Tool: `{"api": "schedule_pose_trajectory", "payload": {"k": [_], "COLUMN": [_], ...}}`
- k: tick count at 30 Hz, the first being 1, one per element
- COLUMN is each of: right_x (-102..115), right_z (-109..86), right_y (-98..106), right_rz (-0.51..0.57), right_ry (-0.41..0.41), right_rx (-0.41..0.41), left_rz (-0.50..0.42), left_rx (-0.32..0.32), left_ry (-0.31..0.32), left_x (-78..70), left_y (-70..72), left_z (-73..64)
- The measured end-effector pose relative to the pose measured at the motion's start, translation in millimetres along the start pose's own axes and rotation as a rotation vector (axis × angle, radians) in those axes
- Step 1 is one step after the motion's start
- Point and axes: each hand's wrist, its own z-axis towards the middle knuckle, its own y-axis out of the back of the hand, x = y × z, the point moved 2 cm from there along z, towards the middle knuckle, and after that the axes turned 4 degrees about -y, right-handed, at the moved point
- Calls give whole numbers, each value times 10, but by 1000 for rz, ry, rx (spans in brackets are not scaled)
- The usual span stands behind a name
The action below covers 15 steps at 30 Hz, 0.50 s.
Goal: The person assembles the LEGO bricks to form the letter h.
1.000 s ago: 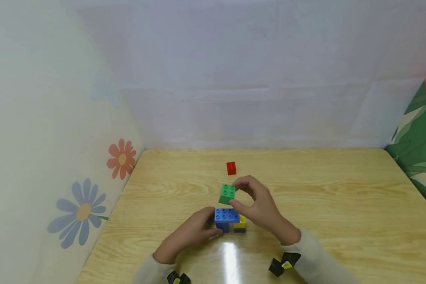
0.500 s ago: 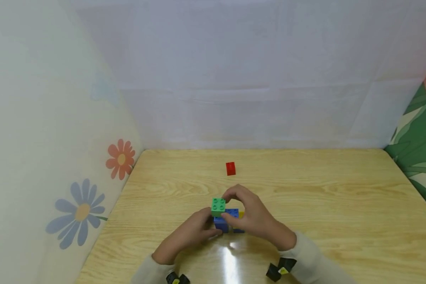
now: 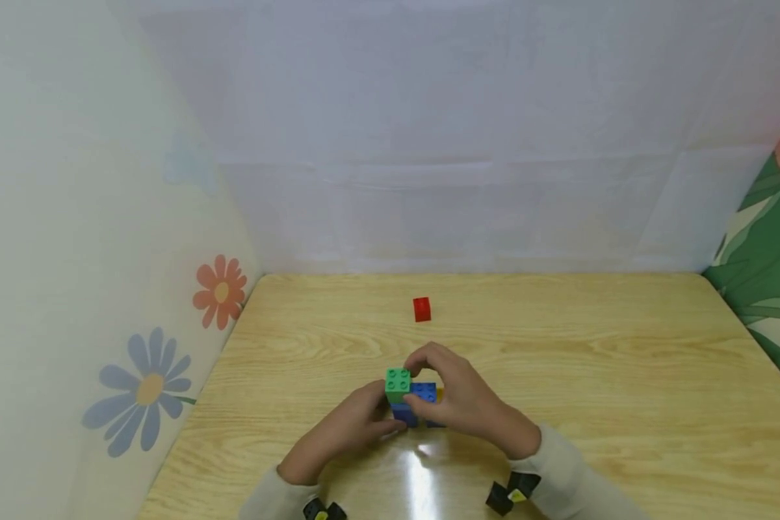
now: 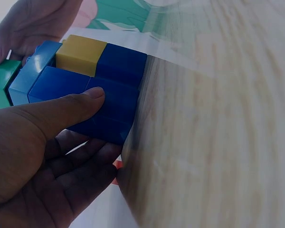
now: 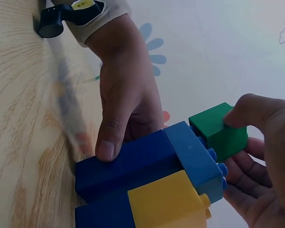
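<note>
Toy building bricks stand joined as a small structure on the wooden table. Its left side is stacked blue bricks (image 5: 142, 154); the other side has a yellow brick (image 5: 164, 199) over a blue one (image 5: 104, 213). Across the top lies a longer blue brick (image 5: 192, 152) with studs. My left hand (image 3: 354, 430) grips the left stack low down, its thumb on the near face. Between thumb and fingers, my right hand (image 3: 461, 393) pinches a green brick (image 3: 398, 385) at the left end of the long blue brick's studs. A narrow gap shows beneath the green brick in the right wrist view.
A red brick (image 3: 422, 309) lies farther back on the table (image 3: 591, 347). Behind the table hangs a pale cloth (image 3: 481, 180). A white wall with printed flowers (image 3: 149, 390) borders the left side.
My right hand has carried the green brick left and toward me, down onto the left end of the long blue brick. The left hand has kept its grip on the structure.
</note>
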Motion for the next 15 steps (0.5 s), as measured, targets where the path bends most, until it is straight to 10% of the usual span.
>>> {"api": "schedule_pose_trajectory", "payload": {"k": [15], "right_x": [-14], "right_z": [-7], "right_y": [17], "right_rz": [-14], "right_ry": [-30], "right_rx": [17], "left_rz": [10], "left_rx": [20], "left_ry": [29], "left_x": [5], "left_y": [1], "left_z": [4]}}
